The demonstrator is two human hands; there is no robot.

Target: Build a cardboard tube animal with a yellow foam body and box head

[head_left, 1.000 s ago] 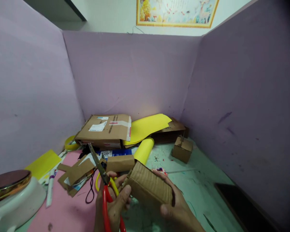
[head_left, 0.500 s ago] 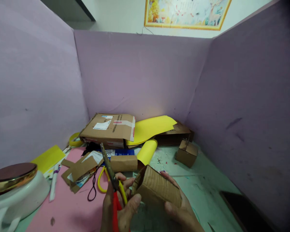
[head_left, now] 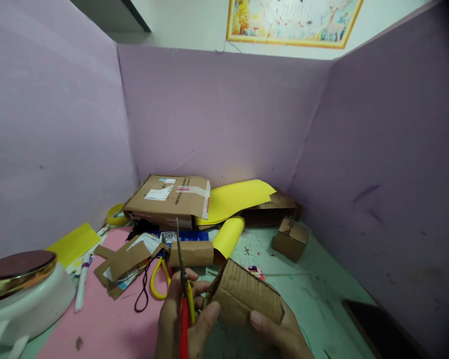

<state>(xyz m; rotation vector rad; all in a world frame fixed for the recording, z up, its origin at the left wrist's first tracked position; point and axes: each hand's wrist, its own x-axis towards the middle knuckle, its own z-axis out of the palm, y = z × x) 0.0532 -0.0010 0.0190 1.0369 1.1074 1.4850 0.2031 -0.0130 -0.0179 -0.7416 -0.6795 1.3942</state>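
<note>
Left hand (head_left: 198, 335): bare, thumb (head_left: 209, 316) tapering to a rounded tip
Right hand (head_left: 282, 333): bare, thumbnail (head_left: 255, 317) short and rounded

- On my feed, the head camera looks forward and down over the table (head_left: 314, 299).
- The left hand (head_left: 201, 334) and right hand (head_left: 275, 331) sit close, at the bottom edge.
- It faces the purple wall (head_left: 220, 114), farther off.
</note>
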